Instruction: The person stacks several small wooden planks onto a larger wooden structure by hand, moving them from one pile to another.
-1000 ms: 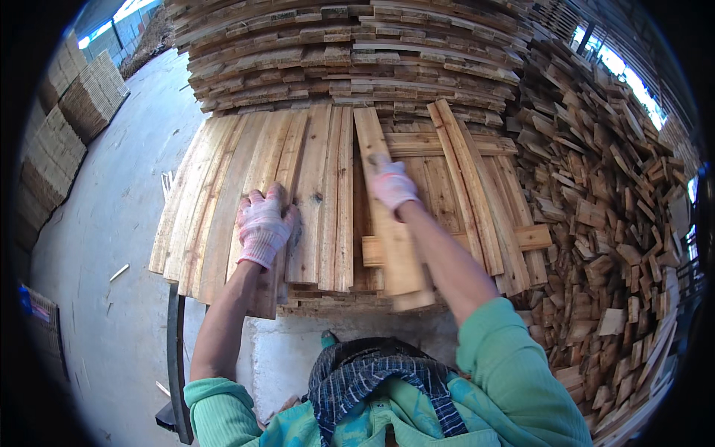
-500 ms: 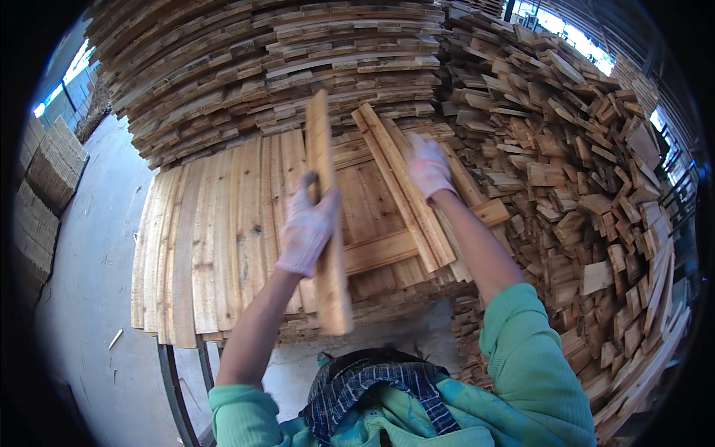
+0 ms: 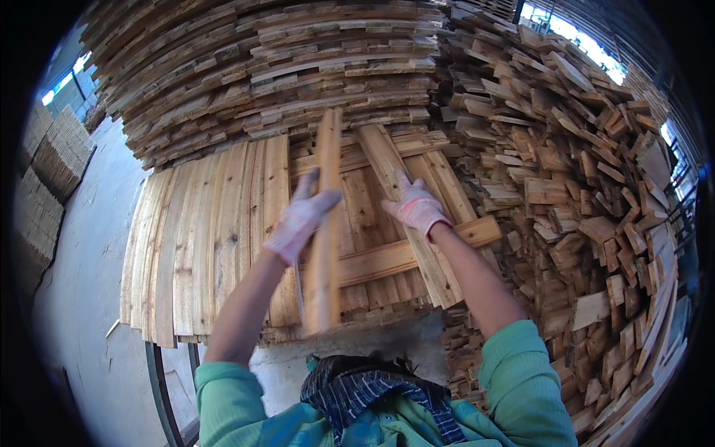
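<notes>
My left hand (image 3: 304, 216), in a pale stained glove, is beside a narrow wooden board (image 3: 325, 238) that is blurred and tilted. Its thumb and finger are stretched apart, with the thumb reaching across the board. My right hand (image 3: 418, 205), gloved too, lies with spread fingers over a slanting wooden board (image 3: 428, 264). Both boards cross a horizontal wooden crosspiece (image 3: 380, 262) on top of the stack. To the left, a row of boards (image 3: 216, 231) lies side by side. Another board (image 3: 449, 182) lies just right of my right hand.
Behind the work surface rises a tall stack of layered boards (image 3: 298, 67). A loose heap of short wood offcuts (image 3: 551, 186) fills the right side. Dark metal legs (image 3: 160, 387) support the near left. More stacked wood (image 3: 45, 208) stands across the grey floor (image 3: 89, 261).
My right hand has moved left and nearer, from the slanting board's far right side onto its face. The left board's top has swung right and its lower end left. My left hand has shifted slightly left.
</notes>
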Action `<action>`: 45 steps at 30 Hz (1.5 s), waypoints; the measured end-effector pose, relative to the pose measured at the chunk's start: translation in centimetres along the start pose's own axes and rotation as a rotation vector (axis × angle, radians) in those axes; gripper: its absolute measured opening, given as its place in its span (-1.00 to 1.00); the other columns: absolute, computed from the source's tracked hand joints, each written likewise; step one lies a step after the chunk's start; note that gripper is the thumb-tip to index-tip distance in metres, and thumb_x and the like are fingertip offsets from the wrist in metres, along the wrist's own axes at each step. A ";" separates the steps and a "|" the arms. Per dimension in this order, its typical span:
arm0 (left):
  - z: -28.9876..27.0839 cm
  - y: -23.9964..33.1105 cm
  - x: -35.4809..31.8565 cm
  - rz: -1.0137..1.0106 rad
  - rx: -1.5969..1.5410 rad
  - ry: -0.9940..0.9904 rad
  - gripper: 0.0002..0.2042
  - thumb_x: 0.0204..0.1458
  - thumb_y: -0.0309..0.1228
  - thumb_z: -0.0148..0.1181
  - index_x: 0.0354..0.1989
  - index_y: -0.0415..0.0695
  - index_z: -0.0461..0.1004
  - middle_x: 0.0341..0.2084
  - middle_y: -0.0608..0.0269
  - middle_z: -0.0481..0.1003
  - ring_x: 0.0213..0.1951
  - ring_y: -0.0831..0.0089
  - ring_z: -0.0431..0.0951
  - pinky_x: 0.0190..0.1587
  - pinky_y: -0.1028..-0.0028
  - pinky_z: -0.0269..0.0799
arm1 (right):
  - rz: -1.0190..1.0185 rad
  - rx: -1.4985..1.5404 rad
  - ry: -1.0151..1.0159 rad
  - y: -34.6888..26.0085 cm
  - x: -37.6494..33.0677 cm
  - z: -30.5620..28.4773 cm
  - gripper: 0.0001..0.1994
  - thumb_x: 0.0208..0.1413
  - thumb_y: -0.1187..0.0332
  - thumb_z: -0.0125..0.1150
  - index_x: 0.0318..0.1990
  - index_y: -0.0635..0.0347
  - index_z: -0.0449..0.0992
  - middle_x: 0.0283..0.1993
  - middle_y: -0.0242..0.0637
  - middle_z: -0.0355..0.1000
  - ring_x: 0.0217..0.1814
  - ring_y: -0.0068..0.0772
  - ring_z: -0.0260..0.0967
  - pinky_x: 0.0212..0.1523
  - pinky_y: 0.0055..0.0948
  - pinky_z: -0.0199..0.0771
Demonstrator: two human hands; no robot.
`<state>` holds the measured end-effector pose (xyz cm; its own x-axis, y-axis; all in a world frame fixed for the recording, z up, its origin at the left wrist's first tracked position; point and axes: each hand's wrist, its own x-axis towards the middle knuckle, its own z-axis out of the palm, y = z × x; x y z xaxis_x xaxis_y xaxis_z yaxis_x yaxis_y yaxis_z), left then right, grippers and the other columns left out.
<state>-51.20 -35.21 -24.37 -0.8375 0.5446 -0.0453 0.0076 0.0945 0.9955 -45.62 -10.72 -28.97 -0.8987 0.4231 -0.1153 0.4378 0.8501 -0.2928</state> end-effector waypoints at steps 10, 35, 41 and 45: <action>-21.9 -2.3 -16.2 -0.469 1.281 0.551 -0.19 -0.02 -0.15 0.33 0.46 0.18 0.14 0.18 -0.15 0.34 0.25 -0.14 0.33 0.23 0.06 0.36 | -0.049 -0.074 0.029 0.1 4.0 1.2 -0.04 0.12 -0.06 0.24 0.54 0.06 -0.16 0.25 0.37 0.26 0.27 0.32 0.33 0.26 -0.02 0.39; -18.0 -12.9 -39.3 0.057 -0.930 1.211 -0.48 -0.11 -0.19 0.56 -0.07 -0.19 0.47 -0.27 0.11 0.53 -0.20 0.20 0.59 -0.01 0.16 0.60 | -1.139 -0.315 -0.187 -37.0 -1.3 8.0 -0.23 0.14 -0.02 0.27 0.48 -0.17 0.13 0.16 0.16 0.32 0.23 0.24 0.27 0.29 0.02 0.29; -16.5 -15.8 -31.2 0.027 -1.294 1.045 -0.50 0.03 -0.17 0.47 0.06 -0.16 0.47 -0.03 0.09 0.54 0.00 0.11 0.57 0.13 -0.01 0.52 | -1.013 -0.298 -0.124 -35.0 -2.4 7.9 -0.24 0.14 0.04 0.30 0.48 -0.18 0.13 0.09 0.15 0.32 0.23 0.21 0.27 0.25 0.01 0.31; -16.3 -12.9 -28.2 -0.005 -1.295 1.081 -0.47 0.09 -0.22 0.41 0.17 -0.20 0.40 0.05 0.04 0.51 0.06 0.11 0.55 0.13 -0.04 0.54 | -0.975 -0.108 -0.251 -36.4 1.8 6.9 -0.24 0.10 0.09 0.37 0.45 -0.07 0.19 0.12 0.12 0.32 0.25 0.12 0.29 0.29 -0.06 0.32</action>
<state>-36.59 -65.41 -34.56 -0.8044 -0.2855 -0.5209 0.0423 -0.9022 0.4292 -63.37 -43.02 -25.08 -0.8396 -0.5384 -0.0719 -0.5011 0.8188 -0.2801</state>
